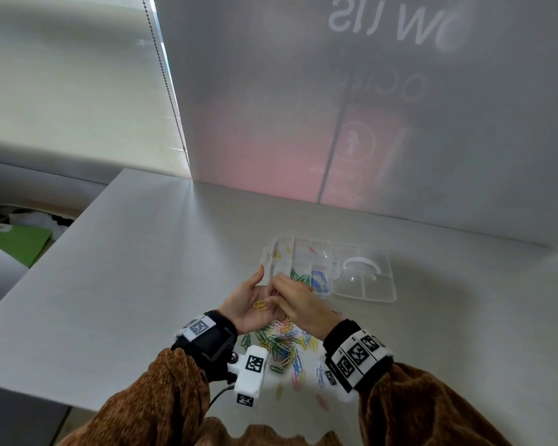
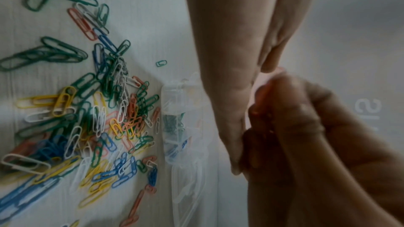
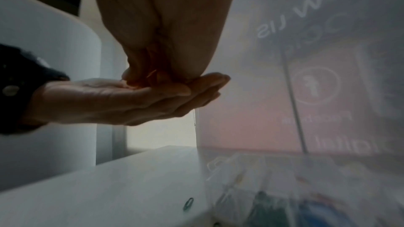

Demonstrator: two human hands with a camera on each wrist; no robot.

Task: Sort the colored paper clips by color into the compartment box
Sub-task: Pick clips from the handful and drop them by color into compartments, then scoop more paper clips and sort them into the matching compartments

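**Clips picked from an open palm, above the pile**

The right hand (image 1: 298,300) had its fingertips bunched narrow and pressed down into the left hand (image 1: 250,299), pinching at something orange-red there; the right wrist view showed a thin sliver of that colour between the fingers, though whether it was one clip or several could not be told. The left hand lay flat and palm up, fingers nearly straight, serving as a small tray. A yellow paper clip (image 1: 261,306) rested loose on that palm, gripped by nothing.

Holding the handful up this way probably let the person separate clips one colour at a time, away from the tangle below.

Directly under the hands, the mixed pile of paper clips (image 1: 284,344) spread over the white table (image 1: 142,268), with stray clips scattered toward the person. Just beyond the hands sat the clear compartment box (image 1: 306,268), its lid (image 1: 364,275) folded open to the right. Green clips (image 1: 298,276) and blue clips (image 1: 319,280) already filled neighbouring near compartments, and a few yellow and pink ones lay in farther cells. With so much unsorted, the job looked far from finished.
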